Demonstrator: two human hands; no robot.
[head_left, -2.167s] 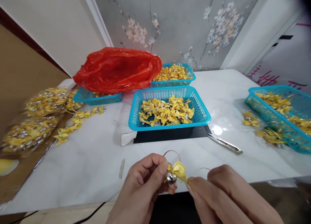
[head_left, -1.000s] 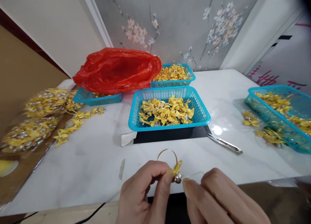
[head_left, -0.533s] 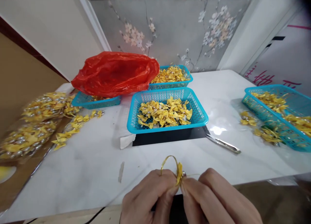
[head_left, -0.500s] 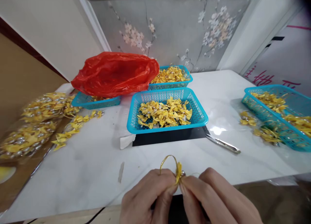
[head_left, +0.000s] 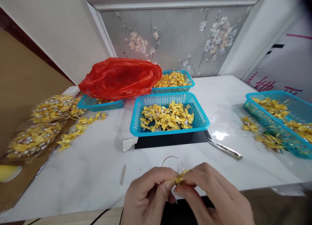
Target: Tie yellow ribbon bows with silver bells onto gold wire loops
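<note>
Marbled worktop (head_left: 92,173), near edge: left hand (head_left: 151,189) and right hand (head_left: 214,192) pinch one yellow bow (head_left: 179,178) between them. Its thin loop (head_left: 170,156) arches farward, nearer the left grip

Hands: 2, left hand (head_left: 148,192) and right hand (head_left: 216,192). Yellow bow (head_left: 179,178): 1, between their fingertips. Blue baskets: 4. Near basket (head_left: 170,133) straight ahead of hands, far basket (head_left: 170,89) behind it, left basket (head_left: 107,106) ahead-left, right basket (head_left: 259,111) off right. Red bag (head_left: 122,78): 1, ahead-left. Metal snips (head_left: 225,149): 1, ahead-right. Big bow bundles (head_left: 52,108): 2, far left. Loose clumps (head_left: 250,124): 2, right. Basket contents overlap, can't count.
</note>
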